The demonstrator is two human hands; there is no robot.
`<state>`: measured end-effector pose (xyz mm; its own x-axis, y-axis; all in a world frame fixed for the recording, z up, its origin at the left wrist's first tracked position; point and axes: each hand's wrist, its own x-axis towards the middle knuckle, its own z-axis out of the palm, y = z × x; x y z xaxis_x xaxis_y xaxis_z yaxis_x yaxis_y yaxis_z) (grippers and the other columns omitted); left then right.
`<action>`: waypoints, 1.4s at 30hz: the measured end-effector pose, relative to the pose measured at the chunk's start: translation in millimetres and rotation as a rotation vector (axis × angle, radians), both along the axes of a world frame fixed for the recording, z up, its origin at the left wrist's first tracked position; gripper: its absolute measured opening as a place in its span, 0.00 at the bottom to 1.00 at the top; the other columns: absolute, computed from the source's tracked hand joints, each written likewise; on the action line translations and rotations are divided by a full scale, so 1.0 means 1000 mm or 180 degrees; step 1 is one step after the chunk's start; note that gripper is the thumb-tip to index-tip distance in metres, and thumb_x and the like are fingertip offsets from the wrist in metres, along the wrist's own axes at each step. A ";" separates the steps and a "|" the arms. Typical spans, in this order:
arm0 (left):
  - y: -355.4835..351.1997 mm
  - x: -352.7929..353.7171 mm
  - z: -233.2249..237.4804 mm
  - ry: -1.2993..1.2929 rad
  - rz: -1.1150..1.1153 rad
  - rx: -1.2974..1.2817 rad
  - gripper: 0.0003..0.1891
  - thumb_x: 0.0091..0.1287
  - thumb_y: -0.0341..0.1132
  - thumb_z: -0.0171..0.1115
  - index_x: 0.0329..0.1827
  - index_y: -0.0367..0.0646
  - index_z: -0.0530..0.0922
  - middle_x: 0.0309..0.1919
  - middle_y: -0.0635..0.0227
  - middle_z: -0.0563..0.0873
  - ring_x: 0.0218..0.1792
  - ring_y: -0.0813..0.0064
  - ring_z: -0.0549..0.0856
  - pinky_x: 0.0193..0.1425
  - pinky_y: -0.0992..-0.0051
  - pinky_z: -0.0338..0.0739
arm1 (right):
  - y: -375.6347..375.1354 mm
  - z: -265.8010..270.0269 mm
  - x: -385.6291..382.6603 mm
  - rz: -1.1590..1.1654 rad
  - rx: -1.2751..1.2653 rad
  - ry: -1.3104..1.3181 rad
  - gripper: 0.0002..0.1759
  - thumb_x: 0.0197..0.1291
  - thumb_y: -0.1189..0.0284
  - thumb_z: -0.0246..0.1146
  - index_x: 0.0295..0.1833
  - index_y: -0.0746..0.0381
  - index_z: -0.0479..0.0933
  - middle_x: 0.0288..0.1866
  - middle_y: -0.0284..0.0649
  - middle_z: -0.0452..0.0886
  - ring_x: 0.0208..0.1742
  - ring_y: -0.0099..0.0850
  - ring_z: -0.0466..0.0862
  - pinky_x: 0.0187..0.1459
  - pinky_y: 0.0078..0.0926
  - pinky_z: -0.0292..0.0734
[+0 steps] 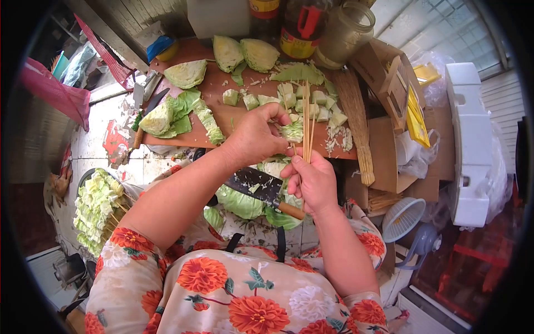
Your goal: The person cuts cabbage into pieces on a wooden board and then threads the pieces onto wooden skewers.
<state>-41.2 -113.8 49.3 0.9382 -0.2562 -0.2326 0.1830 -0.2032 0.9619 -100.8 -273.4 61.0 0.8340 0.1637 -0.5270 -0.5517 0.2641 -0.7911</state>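
Note:
My left hand (258, 131) is closed at the fingertips around a small cut cabbage piece (292, 131), over the front edge of the cutting board (236, 117). A bundle of several thin bamboo skewers (307, 125) rises from my right hand (312, 181), whose thumb and fingers grip their lower ends. One skewer runs close beside the cabbage piece; whether it pierces the piece is hard to see. Cabbage cubes (320, 99) lie on the board beyond my hands. Below them, a dark-bladed cleaver (256, 186) with a wooden handle rests over cabbage (239, 201).
Large cabbage wedges (228, 54) sit at the board's back, near a red-capped bottle (300, 33) and glass jar (347, 33). On the left stands a bunch of skewered cabbage (100, 206). Cardboard boxes (384, 150) and a white foam box (473, 145) line the right.

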 end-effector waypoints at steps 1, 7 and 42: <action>0.003 0.002 -0.002 -0.0177 -0.0040 0.0327 0.16 0.49 0.21 0.67 0.40 0.40 0.72 0.31 0.75 0.78 0.28 0.89 0.77 0.30 0.85 0.73 | 0.000 -0.002 0.000 0.0055 -0.0135 0.0052 0.11 0.67 0.70 0.53 0.48 0.66 0.73 0.26 0.39 0.78 0.14 0.19 0.72 0.14 0.12 0.61; 0.007 0.010 -0.015 -0.0658 0.0233 0.0559 0.15 0.48 0.22 0.68 0.38 0.39 0.73 0.28 0.76 0.78 0.26 0.89 0.75 0.29 0.85 0.72 | 0.001 -0.007 -0.009 0.0137 -0.0287 0.0071 0.09 0.66 0.70 0.55 0.42 0.65 0.75 0.21 0.37 0.76 0.13 0.19 0.71 0.15 0.14 0.63; 0.092 0.091 -0.081 0.1671 0.0948 0.1151 0.12 0.56 0.31 0.65 0.38 0.30 0.79 0.32 0.57 0.82 0.28 0.69 0.85 0.26 0.74 0.83 | -0.014 0.003 0.003 0.0126 -0.0245 0.0012 0.09 0.65 0.70 0.57 0.41 0.65 0.77 0.18 0.32 0.72 0.13 0.16 0.66 0.15 0.13 0.60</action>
